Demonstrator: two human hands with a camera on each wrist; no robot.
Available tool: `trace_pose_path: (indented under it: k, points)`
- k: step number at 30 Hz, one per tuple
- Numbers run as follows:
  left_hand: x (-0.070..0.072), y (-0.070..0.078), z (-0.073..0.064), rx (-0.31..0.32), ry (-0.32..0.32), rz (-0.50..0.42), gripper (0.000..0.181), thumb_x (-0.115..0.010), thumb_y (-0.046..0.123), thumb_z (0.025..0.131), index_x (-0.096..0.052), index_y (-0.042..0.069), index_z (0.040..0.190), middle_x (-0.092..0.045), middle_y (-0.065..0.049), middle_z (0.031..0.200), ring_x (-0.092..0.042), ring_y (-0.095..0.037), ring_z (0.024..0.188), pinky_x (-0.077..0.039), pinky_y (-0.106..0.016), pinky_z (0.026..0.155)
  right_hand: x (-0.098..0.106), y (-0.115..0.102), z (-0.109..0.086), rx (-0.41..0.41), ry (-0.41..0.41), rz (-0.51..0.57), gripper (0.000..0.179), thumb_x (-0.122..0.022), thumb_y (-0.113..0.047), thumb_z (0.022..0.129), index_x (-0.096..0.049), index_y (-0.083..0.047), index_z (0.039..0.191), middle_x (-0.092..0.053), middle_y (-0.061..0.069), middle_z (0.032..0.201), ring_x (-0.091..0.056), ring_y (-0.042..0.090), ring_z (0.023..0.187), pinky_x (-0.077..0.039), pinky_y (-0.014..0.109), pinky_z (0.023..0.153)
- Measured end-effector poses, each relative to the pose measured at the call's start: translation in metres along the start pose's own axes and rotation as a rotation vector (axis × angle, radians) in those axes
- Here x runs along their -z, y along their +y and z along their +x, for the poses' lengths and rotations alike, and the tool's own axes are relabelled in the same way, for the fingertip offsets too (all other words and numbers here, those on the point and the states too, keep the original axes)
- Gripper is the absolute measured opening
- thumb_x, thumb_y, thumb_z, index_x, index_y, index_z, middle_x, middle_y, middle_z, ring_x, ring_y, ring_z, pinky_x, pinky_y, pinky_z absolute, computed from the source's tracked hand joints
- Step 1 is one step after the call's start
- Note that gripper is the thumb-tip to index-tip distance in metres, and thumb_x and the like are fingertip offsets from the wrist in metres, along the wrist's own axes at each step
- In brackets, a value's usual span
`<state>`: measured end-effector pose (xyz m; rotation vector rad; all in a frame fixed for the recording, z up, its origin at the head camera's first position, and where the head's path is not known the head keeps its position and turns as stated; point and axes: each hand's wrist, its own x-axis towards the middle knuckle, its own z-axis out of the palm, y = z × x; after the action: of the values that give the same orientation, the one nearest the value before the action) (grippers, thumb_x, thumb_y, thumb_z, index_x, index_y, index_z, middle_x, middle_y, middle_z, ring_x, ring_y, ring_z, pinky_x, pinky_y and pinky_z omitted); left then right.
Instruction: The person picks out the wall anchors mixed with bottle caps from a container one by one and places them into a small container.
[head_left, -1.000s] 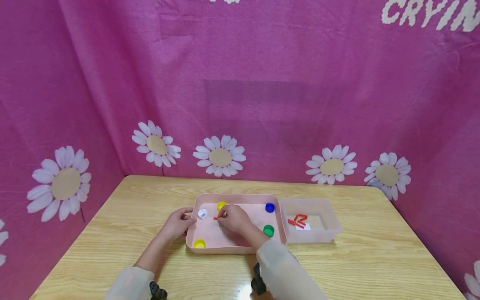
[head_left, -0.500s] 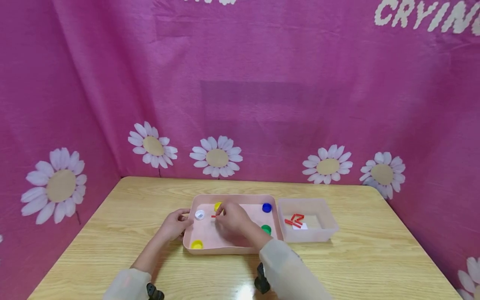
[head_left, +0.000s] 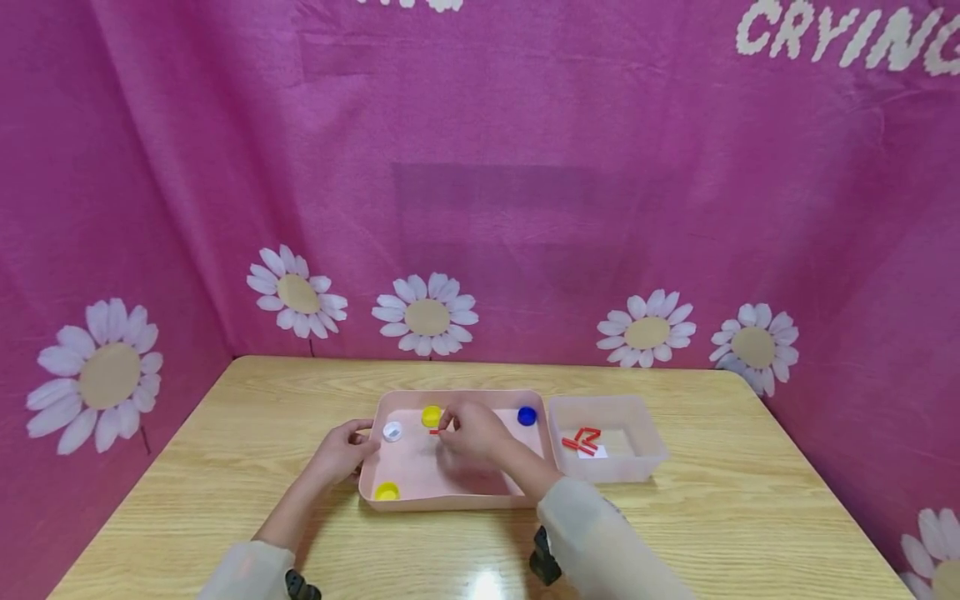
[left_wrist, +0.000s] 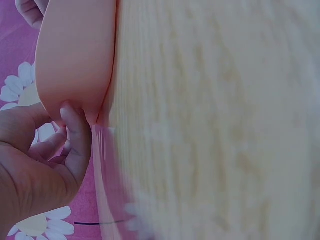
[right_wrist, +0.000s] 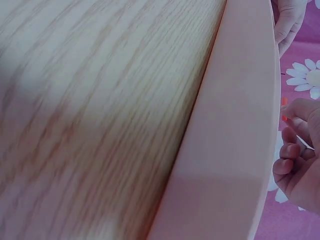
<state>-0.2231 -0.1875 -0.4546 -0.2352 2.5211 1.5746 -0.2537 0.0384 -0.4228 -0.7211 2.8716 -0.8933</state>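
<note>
My left hand [head_left: 341, 454] grips the left side wall of a shallow pink tray [head_left: 450, 502], its fingers against the outside in the left wrist view. Over the tray's middle, my right hand [head_left: 474, 432] pinches a short red stick [head_left: 434, 432] between thumb and fingertips. The right wrist view shows this orange-red piece [right_wrist: 284, 118] at the fingertips, beyond the tray wall. A yellow bottle cap [head_left: 431, 416] lies just behind the stick. Also in the tray are a white cap [head_left: 392, 432], a blue cap [head_left: 527, 416] and another yellow cap [head_left: 387, 492].
Right beside the tray stands a translucent box [head_left: 618, 471] with several red sticks [head_left: 588, 442] and a white paper piece [head_left: 597, 452] in it. Both containers rest on a wooden table [head_left: 720, 500]. Behind hangs a magenta cloth [head_left: 540, 250] with daisies.
The right hand has shifted slightly right with the red stick, and its arm now hides the green cap. The left hand keeps its hold. The head view has swung slightly right.
</note>
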Motion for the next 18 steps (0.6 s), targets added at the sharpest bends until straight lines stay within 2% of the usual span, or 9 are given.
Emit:
trace_pose_path:
  k: [8, 18]
  points:
    - [0.0, 0.0, 0.0, 0.001, -0.001, 0.009, 0.045, -0.056, 0.011, 0.092, -0.044, 0.002, 0.135, -0.053, -0.013, 0.098, -0.051, -0.015, 0.066, -0.045, -0.023, 0.049, 0.01, 0.002, -0.009, 0.071, 0.012, -0.006, 0.004, -0.065, -0.015, 0.079, -0.067, -0.012, 0.082, -0.051, -0.005, 0.066, -0.04, 0.006, 0.055, -0.033, 0.019, 0.05]
    - [0.0, 0.001, -0.001, 0.016, -0.005, 0.007, 0.046, -0.055, 0.011, 0.092, -0.043, 0.003, 0.136, -0.049, -0.01, 0.096, -0.05, -0.015, 0.066, -0.044, -0.023, 0.049, 0.021, 0.01, -0.021, 0.047, -0.013, 0.003, 0.004, -0.065, -0.015, 0.081, -0.063, -0.012, 0.083, -0.046, -0.006, 0.065, -0.037, 0.006, 0.053, -0.03, 0.018, 0.049]
